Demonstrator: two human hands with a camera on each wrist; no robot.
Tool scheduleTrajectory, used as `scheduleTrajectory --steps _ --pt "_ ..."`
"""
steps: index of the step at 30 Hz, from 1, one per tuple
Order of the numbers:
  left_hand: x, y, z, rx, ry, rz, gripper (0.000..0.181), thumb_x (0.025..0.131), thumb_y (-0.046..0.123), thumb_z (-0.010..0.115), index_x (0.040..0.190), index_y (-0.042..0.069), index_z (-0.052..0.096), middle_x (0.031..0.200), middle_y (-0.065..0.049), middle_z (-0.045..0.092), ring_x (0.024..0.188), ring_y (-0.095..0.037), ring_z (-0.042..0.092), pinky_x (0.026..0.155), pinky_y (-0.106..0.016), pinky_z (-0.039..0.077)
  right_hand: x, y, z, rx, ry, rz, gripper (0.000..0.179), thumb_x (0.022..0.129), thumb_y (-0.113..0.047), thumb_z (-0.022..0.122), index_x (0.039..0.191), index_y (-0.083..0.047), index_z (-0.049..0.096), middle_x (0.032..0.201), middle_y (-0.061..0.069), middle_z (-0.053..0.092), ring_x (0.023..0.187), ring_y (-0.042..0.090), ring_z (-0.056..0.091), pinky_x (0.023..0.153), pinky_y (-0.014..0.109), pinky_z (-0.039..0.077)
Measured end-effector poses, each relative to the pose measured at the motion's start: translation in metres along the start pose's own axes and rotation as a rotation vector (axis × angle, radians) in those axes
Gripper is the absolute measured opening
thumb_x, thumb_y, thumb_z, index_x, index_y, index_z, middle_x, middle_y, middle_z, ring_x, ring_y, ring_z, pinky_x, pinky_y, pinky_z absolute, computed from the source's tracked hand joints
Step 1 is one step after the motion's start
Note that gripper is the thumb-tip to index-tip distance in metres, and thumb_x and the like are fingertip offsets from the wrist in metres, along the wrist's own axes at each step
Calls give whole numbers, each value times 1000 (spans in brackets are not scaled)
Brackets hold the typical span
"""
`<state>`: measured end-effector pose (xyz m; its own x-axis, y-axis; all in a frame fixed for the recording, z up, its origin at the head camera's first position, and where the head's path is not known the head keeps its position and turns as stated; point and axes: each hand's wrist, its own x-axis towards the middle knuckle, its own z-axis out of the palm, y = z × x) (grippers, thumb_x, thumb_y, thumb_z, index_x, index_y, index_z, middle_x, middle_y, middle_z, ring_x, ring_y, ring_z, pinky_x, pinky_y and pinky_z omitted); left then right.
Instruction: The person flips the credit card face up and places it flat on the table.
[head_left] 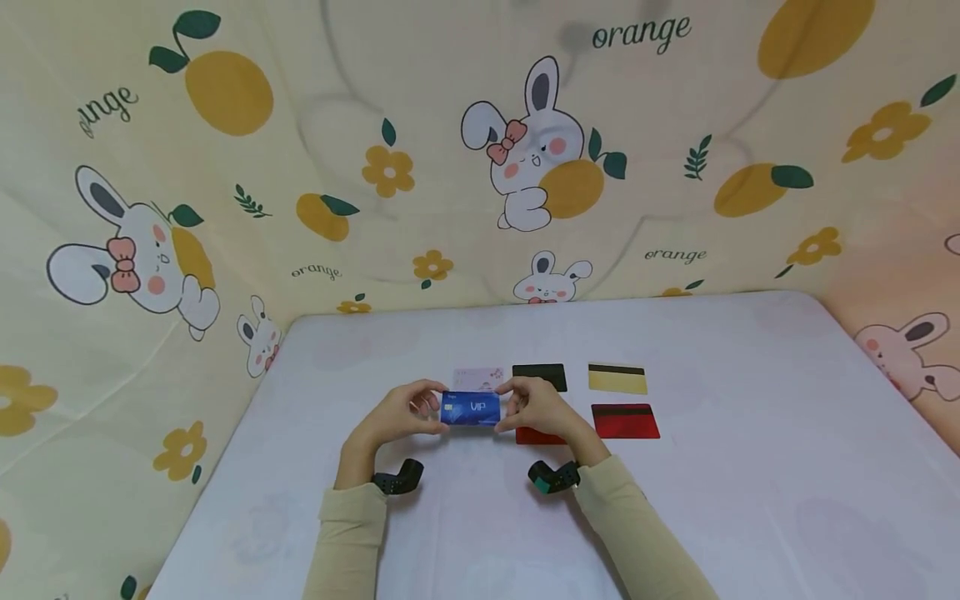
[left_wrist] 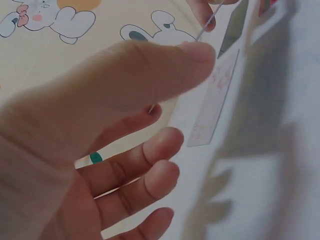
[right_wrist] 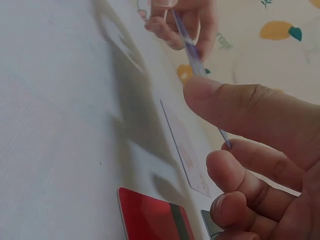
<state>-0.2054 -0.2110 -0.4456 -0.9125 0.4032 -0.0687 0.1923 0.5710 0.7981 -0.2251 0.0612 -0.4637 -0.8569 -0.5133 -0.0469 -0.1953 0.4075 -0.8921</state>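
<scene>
A blue card marked VIP (head_left: 471, 408), with a small gold chip on its left, is held up between both hands above the table. My left hand (head_left: 401, 412) pinches its left end between thumb and index finger, the other fingers loosely bent. At the right end, my right hand (head_left: 542, 406) pinches it in the same manner. The right wrist view shows the blue card (right_wrist: 192, 52) nearly edge-on. Just behind it on the table lies a pale card with a pink pattern (head_left: 477, 378). A red card (head_left: 538, 437) lies partly hidden under the right hand.
Right of the pale card are a black card (head_left: 551, 377) and a gold card with a dark stripe (head_left: 617, 379). Another red card with a dark stripe (head_left: 626, 422) lies in front of the gold one. Patterned cloth (head_left: 450, 167) hangs behind the white table (head_left: 720, 350).
</scene>
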Motion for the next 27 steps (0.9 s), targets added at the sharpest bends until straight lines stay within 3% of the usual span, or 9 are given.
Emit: scheduleTrajectory --steps 10,27 --pt "4 -4 4 10 -28 -56 57 70 15 85 121 4 63 94 -17 63 76 -14 50 65 -18 42 1 0 2 -45 -9 59 52 70 -13 85 115 0 64 64 1 58 58 11 49 59 22 39" --pt "8 -13 8 4 -31 -72 57 68 14 87 119 2 65 91 -15 62 71 -12 46 61 -18 39 3 2 7 -115 12 118 51 68 -15 86 113 -3 66 61 1 58 55 9 47 57 22 36"
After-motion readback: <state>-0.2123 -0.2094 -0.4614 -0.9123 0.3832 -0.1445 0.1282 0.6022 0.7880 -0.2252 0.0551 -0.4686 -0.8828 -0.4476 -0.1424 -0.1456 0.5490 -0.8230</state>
